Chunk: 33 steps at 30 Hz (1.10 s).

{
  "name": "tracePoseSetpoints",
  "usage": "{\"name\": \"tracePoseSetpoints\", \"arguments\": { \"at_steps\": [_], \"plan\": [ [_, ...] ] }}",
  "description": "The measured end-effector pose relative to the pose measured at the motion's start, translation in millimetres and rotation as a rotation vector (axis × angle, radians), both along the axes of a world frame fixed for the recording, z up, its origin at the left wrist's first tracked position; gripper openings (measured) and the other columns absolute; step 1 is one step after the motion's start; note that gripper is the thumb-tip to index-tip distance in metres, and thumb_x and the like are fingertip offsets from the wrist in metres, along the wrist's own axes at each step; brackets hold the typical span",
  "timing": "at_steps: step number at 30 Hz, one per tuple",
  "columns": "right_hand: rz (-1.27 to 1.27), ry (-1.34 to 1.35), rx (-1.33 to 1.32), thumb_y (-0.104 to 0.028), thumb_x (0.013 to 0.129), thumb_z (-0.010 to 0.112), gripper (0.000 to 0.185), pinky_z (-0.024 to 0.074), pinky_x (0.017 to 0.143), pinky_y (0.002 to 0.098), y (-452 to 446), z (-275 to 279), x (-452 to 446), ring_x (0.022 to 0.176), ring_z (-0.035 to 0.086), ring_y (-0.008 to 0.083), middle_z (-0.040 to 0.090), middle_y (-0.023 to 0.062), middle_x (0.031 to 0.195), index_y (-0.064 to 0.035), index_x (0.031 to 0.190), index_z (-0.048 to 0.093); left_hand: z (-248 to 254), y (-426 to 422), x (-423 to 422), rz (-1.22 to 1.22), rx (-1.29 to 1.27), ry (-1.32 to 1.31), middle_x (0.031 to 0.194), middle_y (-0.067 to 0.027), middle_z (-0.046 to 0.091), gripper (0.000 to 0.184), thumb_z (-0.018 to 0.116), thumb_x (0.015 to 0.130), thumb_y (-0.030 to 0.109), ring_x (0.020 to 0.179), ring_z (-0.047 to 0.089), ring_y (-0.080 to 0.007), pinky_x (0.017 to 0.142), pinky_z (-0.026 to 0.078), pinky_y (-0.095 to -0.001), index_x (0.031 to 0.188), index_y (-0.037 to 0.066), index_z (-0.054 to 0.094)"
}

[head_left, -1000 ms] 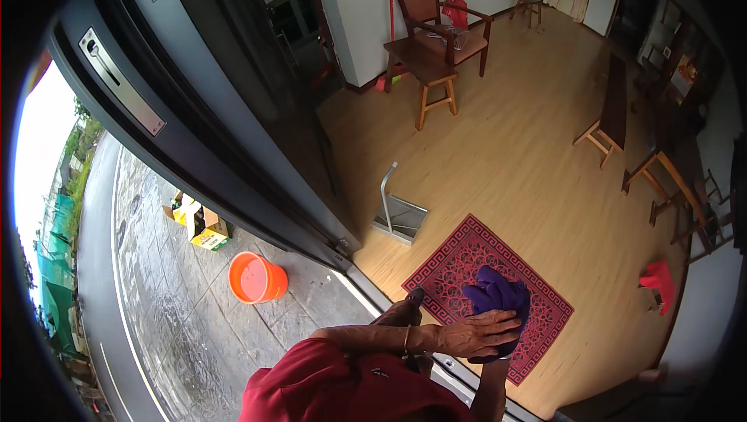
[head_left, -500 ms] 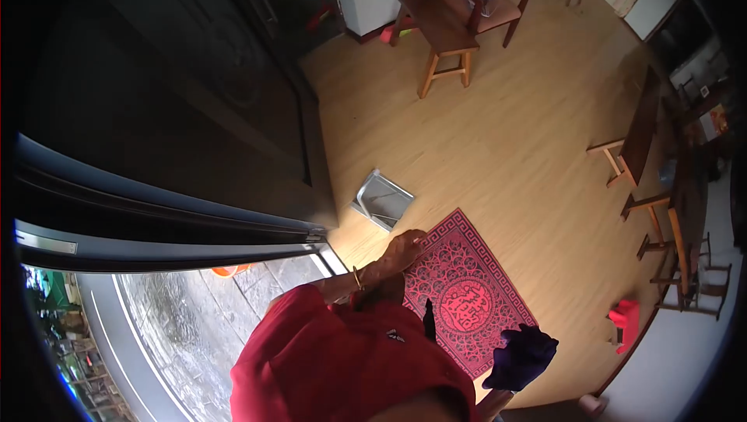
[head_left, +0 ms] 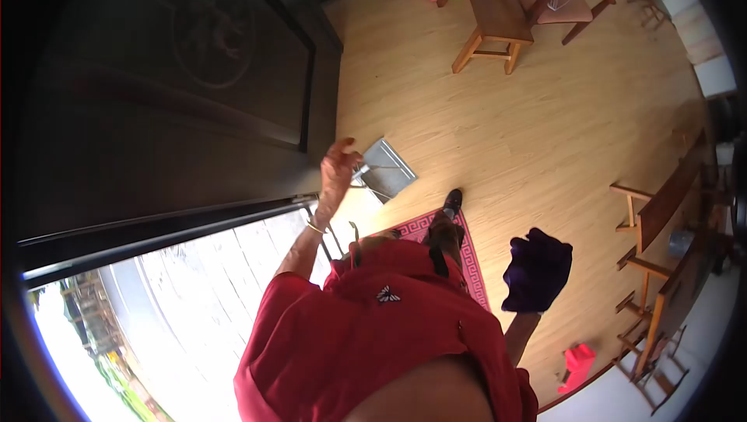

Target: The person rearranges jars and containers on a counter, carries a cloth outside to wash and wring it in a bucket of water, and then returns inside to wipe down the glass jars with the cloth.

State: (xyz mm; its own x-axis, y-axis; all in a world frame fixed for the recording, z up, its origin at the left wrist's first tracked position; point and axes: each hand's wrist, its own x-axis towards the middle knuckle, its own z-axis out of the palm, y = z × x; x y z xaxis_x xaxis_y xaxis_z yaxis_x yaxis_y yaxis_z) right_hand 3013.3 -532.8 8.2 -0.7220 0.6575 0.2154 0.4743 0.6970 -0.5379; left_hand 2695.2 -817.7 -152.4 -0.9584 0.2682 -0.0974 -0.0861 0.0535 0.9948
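My bare left hand [head_left: 339, 167], a bracelet at its wrist, reaches out at the left with its fingers apart and slightly bent. Just beyond its fingertips lies a grey metal dustpan [head_left: 393, 175] on the floor by the door; in this view the fingers come up to its edge, and I cannot tell whether they touch. My right hand [head_left: 537, 270] is covered by a dark purple glove and is held out at the right over the floor. Its fingers are hard to make out in the dark fabric. Below my feet is a red patterned mat [head_left: 472, 266], partly hidden by my body.
A dark door [head_left: 156, 126] stands open at the left, with a bright doorway [head_left: 210, 274] below it. Ahead are a wooden bench [head_left: 498, 14] and an armchair [head_left: 564, 2]. More benches [head_left: 673, 196] line the right wall, near a red object [head_left: 576, 367] on the floor.
My left hand has moved from over the mat's corner up and left to beside the dustpan. The gloved right hand has risen. A shod foot now shows on the mat, and the view has shifted.
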Motion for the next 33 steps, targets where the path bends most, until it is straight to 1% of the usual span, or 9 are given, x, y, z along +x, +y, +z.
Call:
{"name": "tracePoseSetpoints", "arguments": {
  "at_steps": [7, 11, 12, 14, 16, 20, 26, 30, 33],
  "plan": [
    [0.083, 0.291, -0.502, 0.008, 0.056, 0.065, 0.043, 0.0473, 0.074, 0.0277, 109.3, 13.5, -87.9, 0.089, 0.062, 0.0195, 0.065, 0.009, 0.102, -0.0011, 0.098, 0.061, 35.6, 27.3, -2.2, 0.336, -0.107, -0.085, 0.079, -0.0073, 0.065, 0.028, 0.056, 0.084, 0.011, 0.072, 0.061, -0.0136, 0.067, 0.048, -0.0279, 0.109, -0.002, 0.059],
    [0.234, 0.138, -0.104, 0.001, 0.066, 0.071, 0.041, 0.0506, 0.075, 0.0309, 159.2, -7.9, -137.5, 0.091, 0.062, 0.0201, 0.062, 0.0093, 0.109, 0.0013, 0.106, 0.059, 13.9, 28.9, -2.3, 0.366, -0.328, -0.038, 0.085, -0.0107, 0.067, 0.031, 0.057, 0.08, 0.008, 0.071, 0.065, -0.0172, 0.065, 0.052, -0.0289, 0.11, -0.001, 0.059],
    [0.029, 0.334, -0.805, -0.015, 0.078, 0.062, 0.03, 0.0499, 0.074, 0.0328, 167.0, -11.9, -147.9, 0.088, 0.061, 0.0221, 0.062, 0.0115, 0.102, 0.0011, 0.104, 0.06, 19.3, 37.1, -2.7, 0.4, -0.349, -0.038, 0.083, -0.0111, 0.067, 0.032, 0.057, 0.08, 0.008, 0.071, 0.066, -0.0179, 0.065, 0.052, -0.0292, 0.11, -0.002, 0.059],
    [0.084, 0.265, -1.083, -0.027, 0.092, 0.052, 0.029, 0.0468, 0.059, 0.0275, 182.5, -31.8, -166.3, 0.083, 0.06, 0.0201, 0.061, 0.0118, 0.097, -0.0005, 0.101, 0.059, 35.4, 53.0, -7.1, 0.435, -0.296, -0.073, 0.084, -0.0128, 0.067, 0.032, 0.056, 0.079, 0.008, 0.071, 0.066, -0.0189, 0.067, 0.053, -0.0298, 0.109, -0.003, 0.058],
    [0.334, 0.071, -0.617, -0.023, 0.094, 0.052, 0.023, 0.0444, 0.045, 0.0202, 195.0, -39.6, -200.3, 0.08, 0.06, 0.016, 0.061, 0.0097, 0.099, -0.002, 0.1, 0.057, 30.3, 59.9, -20.1, 0.477, -0.252, -0.092, 0.084, -0.0122, 0.066, 0.031, 0.057, 0.08, 0.009, 0.071, 0.066, -0.0188, 0.067, 0.053, -0.0296, 0.108, -0.002, 0.059],
    [0.575, 0.187, -0.197, -0.029, 0.096, 0.049, 0.028, 0.0477, 0.053, 0.025, 207.0, -25.6, -301.6, 0.075, 0.058, 0.0169, 0.061, 0.0088, 0.096, -0.003, 0.102, 0.056, -5.3, 79.9, -87.5, 0.608, -0.2, -0.181, 0.084, -0.0118, 0.066, 0.028, 0.056, 0.081, 0.009, 0.07, 0.066, -0.0186, 0.065, 0.053, -0.0294, 0.107, -0.002, 0.059],
    [0.536, 0.017, -0.2, -0.022, 0.096, 0.046, 0.023, 0.0493, 0.06, 0.0312, 214.3, -16.7, -453.7, 0.077, 0.058, 0.0179, 0.06, 0.0071, 0.09, -0.0031, 0.089, 0.058, -21.0, 118.9, -229.1, 0.596, -0.187, -0.237, 0.091, -0.012, 0.066, 0.032, 0.053, 0.077, 0.002, 0.073, 0.068, -0.0185, 0.06, 0.052, -0.0279, 0.108, -0.003, 0.06],
    [0.111, 0.165, -1.466, -0.031, 0.1, 0.031, 0.04, 0.046, 0.054, 0.0309, 240.7, -46.5, -551.7, 0.066, 0.056, 0.018, 0.056, 0.0062, 0.072, -0.0032, 0.089, 0.057, 9.3, 146.1, -324.7, 0.548, -0.198, -0.233, 0.09, -0.0106, 0.067, 0.029, 0.054, 0.079, 0.005, 0.073, 0.068, -0.0165, 0.06, 0.052, -0.0271, 0.106, -0.002, 0.061],
    [0.135, 0.245, -1.511, -0.034, 0.1, 0.031, 0.04, 0.046, 0.057, 0.0342, 244.7, -48.3, -629.4, 0.057, 0.052, 0.0179, 0.053, 0.0044, 0.067, -0.0055, 0.083, 0.055, 7.8, 157.9, -388.6, 0.488, -0.105, -0.194, 0.084, -0.0092, 0.068, 0.028, 0.056, 0.08, 0.008, 0.073, 0.067, -0.0145, 0.062, 0.052, -0.0267, 0.106, -0.001, 0.061]
  ]
}}
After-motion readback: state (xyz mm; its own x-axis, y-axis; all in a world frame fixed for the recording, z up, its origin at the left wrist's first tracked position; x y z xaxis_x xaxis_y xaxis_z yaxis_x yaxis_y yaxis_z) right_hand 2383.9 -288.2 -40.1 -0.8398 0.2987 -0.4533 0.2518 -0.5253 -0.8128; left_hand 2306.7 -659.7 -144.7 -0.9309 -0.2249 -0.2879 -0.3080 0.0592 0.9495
